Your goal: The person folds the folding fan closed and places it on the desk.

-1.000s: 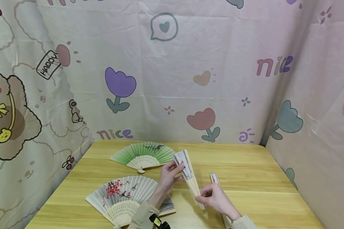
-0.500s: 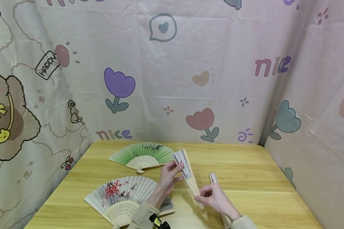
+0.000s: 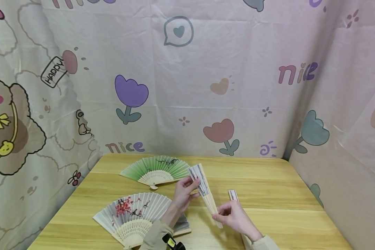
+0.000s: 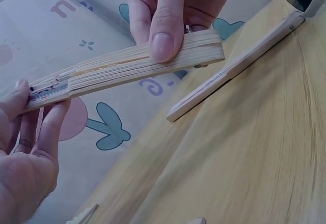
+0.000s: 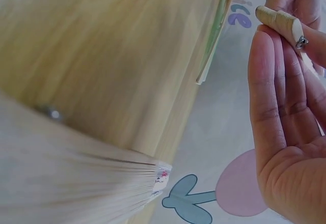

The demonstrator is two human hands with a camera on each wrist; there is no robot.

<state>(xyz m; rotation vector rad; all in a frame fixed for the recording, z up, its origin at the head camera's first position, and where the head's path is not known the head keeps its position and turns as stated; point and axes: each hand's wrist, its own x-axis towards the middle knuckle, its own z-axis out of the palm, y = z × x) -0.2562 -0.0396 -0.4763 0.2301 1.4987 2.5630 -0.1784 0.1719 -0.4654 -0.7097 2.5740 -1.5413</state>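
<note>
Both hands hold a folded hand fan (image 3: 207,194) slantwise above the table. My left hand (image 3: 183,194) pinches its cloth end, thumb in front and fingers behind. At the bare wooden end, my right hand (image 3: 235,217) pinches the ribs near the metal rivet, seen close up in the left wrist view. A second folded fan (image 4: 234,68) lies on the table beneath my right hand, which partly hides it. Left of the hands lies a spread grey-white fan (image 3: 140,205) with red blossoms, partly covered by my left forearm. Behind it a spread green fan (image 3: 172,170) lies flat.
The wooden table (image 3: 268,180) ends at the back against a printed curtain (image 3: 181,76), which also hangs at both sides. A dark band with a device (image 3: 173,243) sits on my left wrist.
</note>
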